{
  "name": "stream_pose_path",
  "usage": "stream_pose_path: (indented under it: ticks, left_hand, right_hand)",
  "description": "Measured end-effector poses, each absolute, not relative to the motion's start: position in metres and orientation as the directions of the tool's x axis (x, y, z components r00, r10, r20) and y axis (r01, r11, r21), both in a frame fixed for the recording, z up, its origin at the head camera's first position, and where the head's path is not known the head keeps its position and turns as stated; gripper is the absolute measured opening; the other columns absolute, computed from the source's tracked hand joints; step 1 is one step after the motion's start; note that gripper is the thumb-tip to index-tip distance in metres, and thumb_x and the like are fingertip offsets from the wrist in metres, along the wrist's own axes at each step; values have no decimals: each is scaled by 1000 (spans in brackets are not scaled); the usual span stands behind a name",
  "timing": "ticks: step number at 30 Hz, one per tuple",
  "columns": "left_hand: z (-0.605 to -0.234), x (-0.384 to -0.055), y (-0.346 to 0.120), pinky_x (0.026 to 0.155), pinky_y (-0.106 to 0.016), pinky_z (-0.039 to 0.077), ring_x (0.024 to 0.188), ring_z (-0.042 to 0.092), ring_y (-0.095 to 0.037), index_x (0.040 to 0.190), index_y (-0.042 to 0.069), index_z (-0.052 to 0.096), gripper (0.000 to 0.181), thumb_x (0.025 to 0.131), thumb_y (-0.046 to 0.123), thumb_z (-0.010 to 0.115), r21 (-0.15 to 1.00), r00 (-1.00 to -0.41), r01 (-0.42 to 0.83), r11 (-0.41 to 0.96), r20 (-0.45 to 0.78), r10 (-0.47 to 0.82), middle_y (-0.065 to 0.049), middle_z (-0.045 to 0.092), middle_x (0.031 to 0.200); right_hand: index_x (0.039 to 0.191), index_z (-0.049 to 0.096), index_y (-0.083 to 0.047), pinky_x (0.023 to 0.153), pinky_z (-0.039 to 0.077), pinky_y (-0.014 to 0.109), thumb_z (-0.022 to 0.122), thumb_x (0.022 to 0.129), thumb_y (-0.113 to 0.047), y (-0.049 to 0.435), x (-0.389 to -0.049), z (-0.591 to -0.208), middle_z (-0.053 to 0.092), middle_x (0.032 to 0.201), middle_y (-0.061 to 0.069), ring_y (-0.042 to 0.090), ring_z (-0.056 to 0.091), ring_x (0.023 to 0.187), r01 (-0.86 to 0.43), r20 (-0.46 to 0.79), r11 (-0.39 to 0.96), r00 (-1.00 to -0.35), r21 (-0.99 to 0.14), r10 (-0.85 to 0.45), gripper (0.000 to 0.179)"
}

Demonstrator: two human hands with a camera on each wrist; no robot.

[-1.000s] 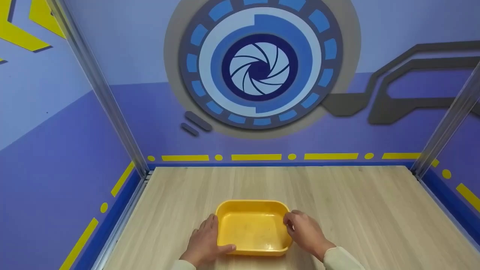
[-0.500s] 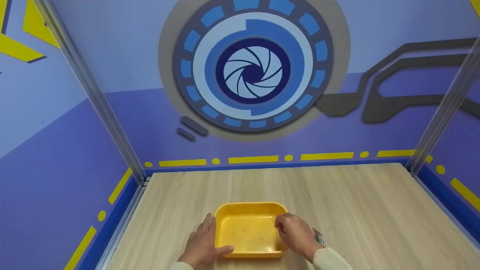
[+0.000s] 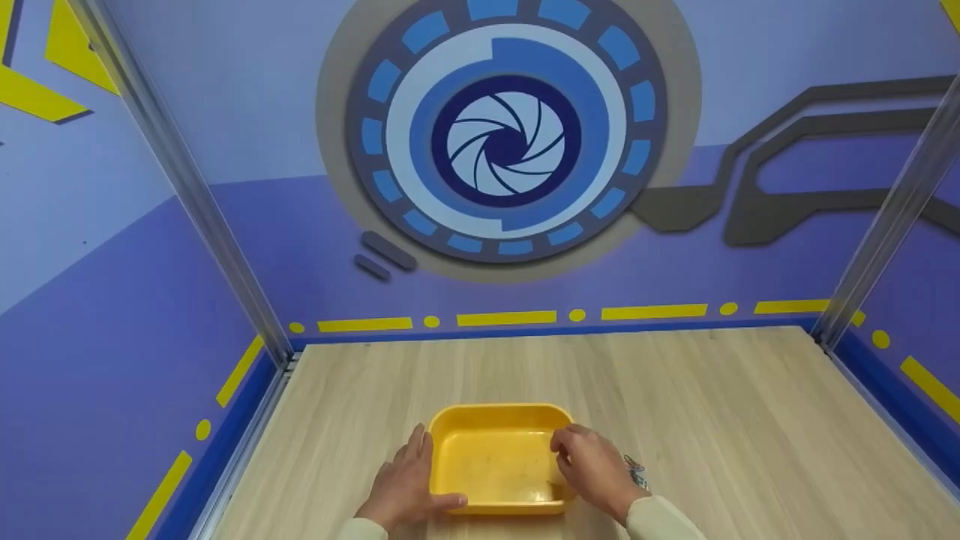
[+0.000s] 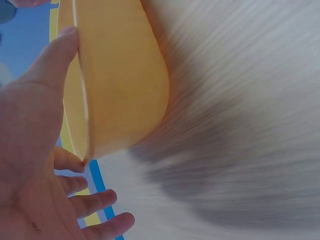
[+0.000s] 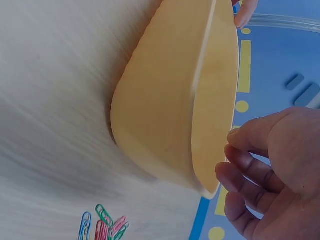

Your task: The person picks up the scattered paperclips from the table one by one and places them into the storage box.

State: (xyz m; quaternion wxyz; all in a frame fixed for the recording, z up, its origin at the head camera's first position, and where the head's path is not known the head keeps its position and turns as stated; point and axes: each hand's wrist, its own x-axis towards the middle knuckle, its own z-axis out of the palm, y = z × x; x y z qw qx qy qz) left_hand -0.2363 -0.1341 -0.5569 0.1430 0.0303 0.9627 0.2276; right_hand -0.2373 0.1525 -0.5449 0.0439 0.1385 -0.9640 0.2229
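A yellow plastic tray (image 3: 491, 461) with rounded corners stands on the wooden table. My left hand (image 3: 401, 481) rests against its left side, thumb over the front rim and the other fingers mostly straight. My right hand (image 3: 596, 466) is above the tray's right side, fingertips over the inside. In the right wrist view its fingers (image 5: 245, 182) are loosely bent, and nothing shows between them and the thumb. A small dark mark (image 3: 554, 491) lies inside the tray near the right front corner, too faint to identify. Several coloured paper clips (image 5: 102, 229) lie in a pile right of the tray.
Light wooden tabletop (image 3: 360, 397) surrounds the tray. A blue and purple printed wall (image 3: 480, 300) closes off the back, with side walls left and right. Metal posts (image 3: 232, 247) stand at the back corners. My right wrist partly covers the paper clips in the head view.
My right hand has moved left, from the tray's right rim to over its inside. The paper clips have come into view behind the wrist. A faint dark mark now shows in the tray.
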Motion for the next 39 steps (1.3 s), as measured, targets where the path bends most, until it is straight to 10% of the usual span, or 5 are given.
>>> stream_pose_path:
  ticks: [39]
  left_hand:
    - [-555, -237, -130, 104, -63, 19, 136, 23, -36, 146, 5, 11, 119, 61, 63, 70, 429, -948, -7, 903, -290, 130, -15, 6, 154]
  right_hand:
    - [83, 61, -16, 56, 35, 27, 65, 79, -11, 249, -206, -570, 51, 75, -4, 12, 45, 67, 95, -122, 869, -992, -486, 40, 7]
